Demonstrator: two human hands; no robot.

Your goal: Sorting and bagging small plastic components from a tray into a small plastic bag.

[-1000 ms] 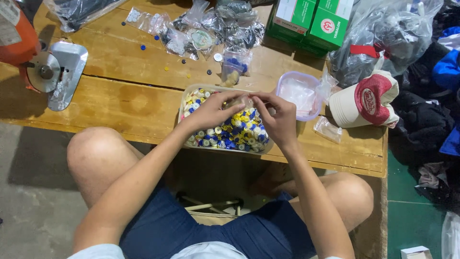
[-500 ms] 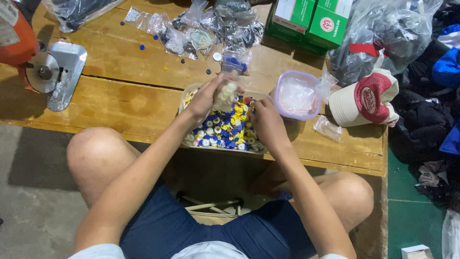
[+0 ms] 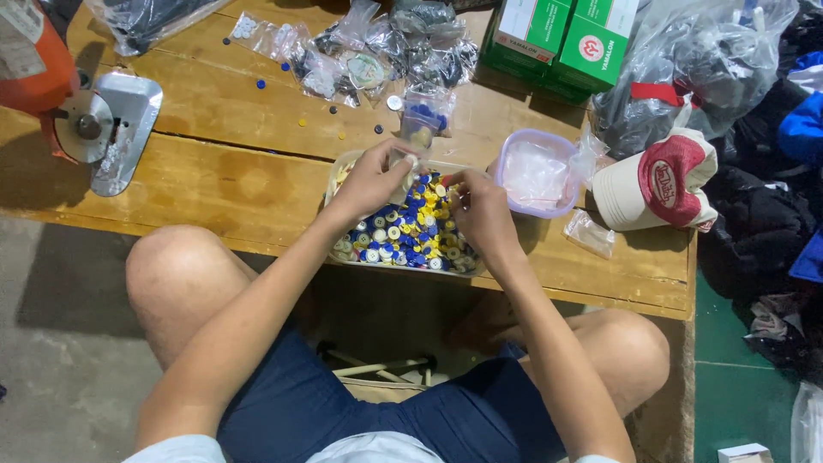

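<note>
1. Partly hidden under both hands, the tray (image 3: 403,244) of blue, yellow and white buttons sits at the table's (image 3: 214,184) near edge.
2. Left hand (image 3: 373,180) pinches a small clear bag (image 3: 417,129) held upright over the tray; what the bag holds is hard to make out.
3. Right hand (image 3: 482,214) hovers above the buttons, fingers curled; whether it grips anything cannot be told.
4. Two green boxes (image 3: 561,39) stand at the far edge, cut off at the top.
</note>
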